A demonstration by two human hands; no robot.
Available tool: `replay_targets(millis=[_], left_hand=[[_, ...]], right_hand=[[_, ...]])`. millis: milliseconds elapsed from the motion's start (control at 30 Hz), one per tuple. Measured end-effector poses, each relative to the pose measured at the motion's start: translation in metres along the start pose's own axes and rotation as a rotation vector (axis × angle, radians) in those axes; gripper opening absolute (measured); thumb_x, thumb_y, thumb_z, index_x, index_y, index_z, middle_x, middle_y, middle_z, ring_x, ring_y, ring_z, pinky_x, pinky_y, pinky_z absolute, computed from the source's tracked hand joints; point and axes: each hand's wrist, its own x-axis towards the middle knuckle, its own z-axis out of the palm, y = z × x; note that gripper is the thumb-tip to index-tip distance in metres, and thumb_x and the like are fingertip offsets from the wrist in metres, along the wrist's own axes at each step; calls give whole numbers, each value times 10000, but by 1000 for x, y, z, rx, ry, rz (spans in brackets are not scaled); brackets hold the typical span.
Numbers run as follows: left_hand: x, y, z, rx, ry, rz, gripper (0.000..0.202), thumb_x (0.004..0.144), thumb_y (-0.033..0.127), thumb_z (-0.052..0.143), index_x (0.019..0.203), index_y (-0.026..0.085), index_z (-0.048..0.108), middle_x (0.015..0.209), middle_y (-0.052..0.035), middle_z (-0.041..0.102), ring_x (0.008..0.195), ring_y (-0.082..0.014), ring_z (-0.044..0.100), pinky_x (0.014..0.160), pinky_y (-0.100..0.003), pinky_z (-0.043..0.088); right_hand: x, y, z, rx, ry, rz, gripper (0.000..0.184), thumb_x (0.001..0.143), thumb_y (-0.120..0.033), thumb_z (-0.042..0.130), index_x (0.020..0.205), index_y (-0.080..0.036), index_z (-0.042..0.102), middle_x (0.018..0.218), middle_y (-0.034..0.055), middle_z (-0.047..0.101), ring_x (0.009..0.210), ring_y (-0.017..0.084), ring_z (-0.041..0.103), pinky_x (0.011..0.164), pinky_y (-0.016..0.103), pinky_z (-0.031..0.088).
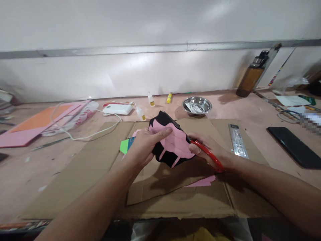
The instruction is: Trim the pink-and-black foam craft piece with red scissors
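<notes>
My left hand (pixel 147 142) grips a pink and black cutout (pixel 175 142) by its left side, thumb pressed on the pink face. The pink layer has a scalloped outline with two thin strips at the bottom, set on a larger black backing. Red-handled scissors (pixel 208 154) are in my right hand (pixel 204 147), their dark blades lying along the cutout's upper right edge. The cutout is held above a loose piece of cardboard (pixel 147 187). Part of the right fingers is hidden behind the scissors and cutout.
Beyond the cardboard stand two small glue bottles (pixel 151 100), a yellow glue stick (pixel 169 97) and a steel bowl (pixel 197 105). A metal ruler (pixel 238 142) and a black phone (pixel 293 146) lie to the right. Pink and orange sheets (pixel 41 118) and a white cable (pixel 94 135) are left.
</notes>
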Motion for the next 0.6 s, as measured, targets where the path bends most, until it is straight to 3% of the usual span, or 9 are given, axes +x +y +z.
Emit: replay_targets(millis=[167, 400, 600], left_hand=[[-2, 4, 0, 30, -25, -16, 209, 647, 328, 854, 718, 157, 759, 680, -72, 752, 586, -184, 683, 562, -260, 546], [-1, 5, -2, 39, -37, -8, 194, 645, 312, 857, 705, 159, 755, 658, -52, 734, 570, -164, 661, 542, -235, 529], [0, 9, -6, 27, -46, -25, 231, 593, 304, 889, 738, 174, 766, 750, -65, 764, 658, -189, 694, 636, -265, 544]], right_hand=[[-1, 0, 0, 41, -23, 30, 336, 983, -497, 438, 948, -185, 558, 918, 31, 586, 794, 167, 522, 714, 283, 429], [0, -4, -1, 66, -36, 31, 378, 980, -522, 431, 919, -170, 555, 1011, 72, 625, 881, 197, 556, 774, 313, 432], [-1, 0, -3, -6, -47, 48, 380, 972, -530, 451, 1020, -184, 602, 971, 58, 640, 893, 210, 577, 759, 309, 459]])
